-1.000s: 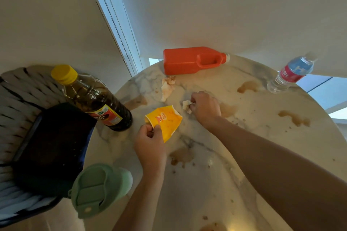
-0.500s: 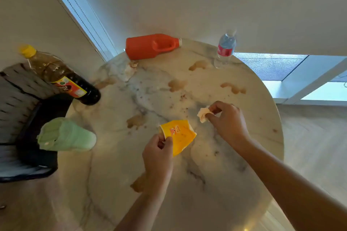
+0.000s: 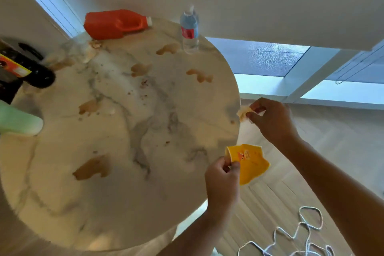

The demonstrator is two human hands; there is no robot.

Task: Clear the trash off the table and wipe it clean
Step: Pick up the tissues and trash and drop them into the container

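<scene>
Crushed yellow paper cup (image 3: pixel 248 163): we pinch its rim in our left hand (image 3: pixel 222 181), past the marble table (image 3: pixel 116 203) edge. Light, limp. Crumpled tissue scrap (image 3: pixel 243 113): our right hand (image 3: pixel 272 119) fingertips pinch it; soft, tearable, we judge.

Round marble table (image 3: pixel 124 203): near half and centre unobstructed, bearing only flat brown stains (image 3: pixel 91 167) and crumbs. Far edge blocked by an orange jug (image 3: pixel 113 24) lying on its side and an upright water bottle (image 3: pixel 189 30). Left edge crowded by a dark oil bottle (image 3: pixel 29 72) and a green cup (image 3: pixel 18 119). Floor right of table open; white cord (image 3: pixel 295 237) near.
</scene>
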